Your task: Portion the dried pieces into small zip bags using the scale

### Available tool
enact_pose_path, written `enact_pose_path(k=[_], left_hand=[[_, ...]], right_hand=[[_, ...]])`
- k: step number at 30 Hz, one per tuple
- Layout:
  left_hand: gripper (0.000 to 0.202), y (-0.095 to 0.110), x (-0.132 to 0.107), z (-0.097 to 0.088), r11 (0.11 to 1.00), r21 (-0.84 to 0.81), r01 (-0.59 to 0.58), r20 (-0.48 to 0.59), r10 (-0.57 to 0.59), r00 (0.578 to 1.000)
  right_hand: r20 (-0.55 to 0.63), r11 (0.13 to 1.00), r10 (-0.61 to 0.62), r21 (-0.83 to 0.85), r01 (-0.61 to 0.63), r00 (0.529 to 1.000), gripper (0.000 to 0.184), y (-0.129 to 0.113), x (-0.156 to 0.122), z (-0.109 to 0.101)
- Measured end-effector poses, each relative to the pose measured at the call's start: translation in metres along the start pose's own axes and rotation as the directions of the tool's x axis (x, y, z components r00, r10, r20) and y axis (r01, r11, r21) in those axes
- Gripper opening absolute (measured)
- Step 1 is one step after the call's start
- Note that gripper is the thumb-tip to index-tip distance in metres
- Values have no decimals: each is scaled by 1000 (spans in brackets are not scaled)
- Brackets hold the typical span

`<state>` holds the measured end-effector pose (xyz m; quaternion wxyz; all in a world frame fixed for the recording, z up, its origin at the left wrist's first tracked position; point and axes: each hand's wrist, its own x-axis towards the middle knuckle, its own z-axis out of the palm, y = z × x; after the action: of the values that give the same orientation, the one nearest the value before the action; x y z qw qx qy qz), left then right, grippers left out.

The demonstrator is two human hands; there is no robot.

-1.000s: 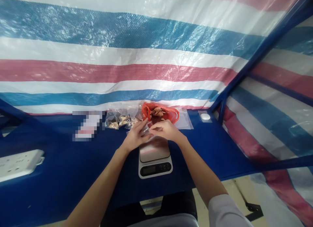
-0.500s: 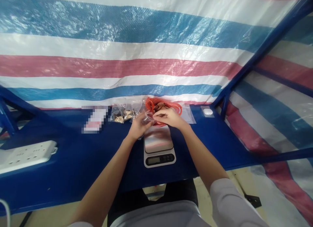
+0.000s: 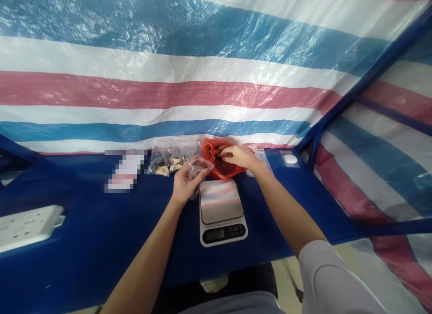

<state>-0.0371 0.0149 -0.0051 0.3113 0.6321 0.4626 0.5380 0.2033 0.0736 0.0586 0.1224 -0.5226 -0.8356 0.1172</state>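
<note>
My left hand (image 3: 184, 182) is closed around a small clear plastic bag (image 3: 197, 166), holding its mouth open just left of a digital kitchen scale (image 3: 221, 211). My right hand (image 3: 238, 155) reaches into an orange-red plastic bag (image 3: 208, 152) of brown pieces behind the scale. Its fingers are bent down among the pieces; whether they grip one is hidden. The scale's steel platform is bare.
Filled clear bags (image 3: 168, 160) lie left of the red bag, flat clear bags (image 3: 260, 157) to its right. A blurred packet (image 3: 124, 170), a white power strip (image 3: 25, 225) and a small white round object (image 3: 290, 159) sit on the blue table (image 3: 84, 224). A striped tarp (image 3: 175, 79) walls the back.
My right hand left the small clear bag and moved back into the red bag. My left hand now holds the clear bag alone, slightly to the left.
</note>
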Motion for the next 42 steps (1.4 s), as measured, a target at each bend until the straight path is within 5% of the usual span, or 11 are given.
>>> enact_pose_path(k=[8,15,25,42], left_hand=[[55,-1,-1,0,1000,4,-7,-15,7,1000],[57,0,-2,3,999,-30,-14,-5,14,1000],[54,0,-2,5,999,-35,-12,-3,12,1000],[48,1,-2,7,998,-11,-59,20,59,998]], right_hand=[[14,987,-61,-151,62,998,29,-10,13,13],[79,971,73,-235,-53,994,31,11,-7,3],[185,922,94,-387,-15,978,32,10,-10,10],[120,883,200,-453,-125,972,46,0,-6,16]])
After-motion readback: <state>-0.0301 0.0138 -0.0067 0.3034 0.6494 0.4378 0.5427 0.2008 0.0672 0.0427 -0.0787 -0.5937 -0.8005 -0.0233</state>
